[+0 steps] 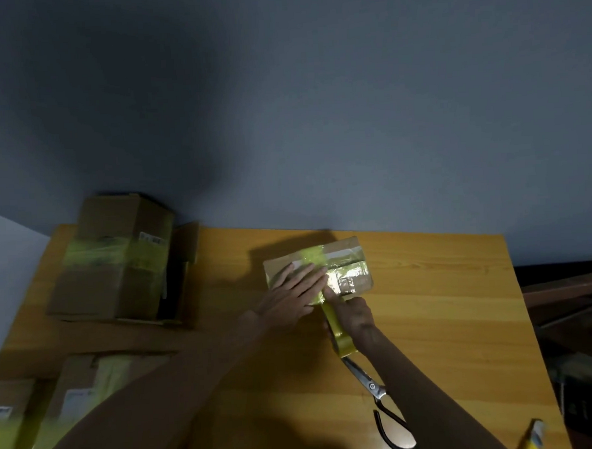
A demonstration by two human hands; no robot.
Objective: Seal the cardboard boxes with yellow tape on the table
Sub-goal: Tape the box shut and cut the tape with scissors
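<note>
**packrat_88:** so where's the box at right now?

**tapeguy:** small cardboard box sits flat near the middle-back of the wooden table. There's a strip of yellow tape running across its top and down the near side. Left hand lies palm-down on the lid, fingers straight and slightly fanned out, pressing flat on the tape.

**packrat_88:** and the other hand?

**tapeguy:** right hand is just beside the box's near edge, index finger stretched out and touching the tape on the lid, other fingers curled around the tape roll, which is still joined to the strip on the box. Can't tell how tight that grip is, it's dim.

**packrat_88:** anything else around?

**tapeguy:** scissors lie on the table under the right forearm, blades pointing toward the roll, dark handles nearer the camera. Taller box with a yellow band stands at the back left, and two more taped boxes are at the near left corner, blurry.
</note>
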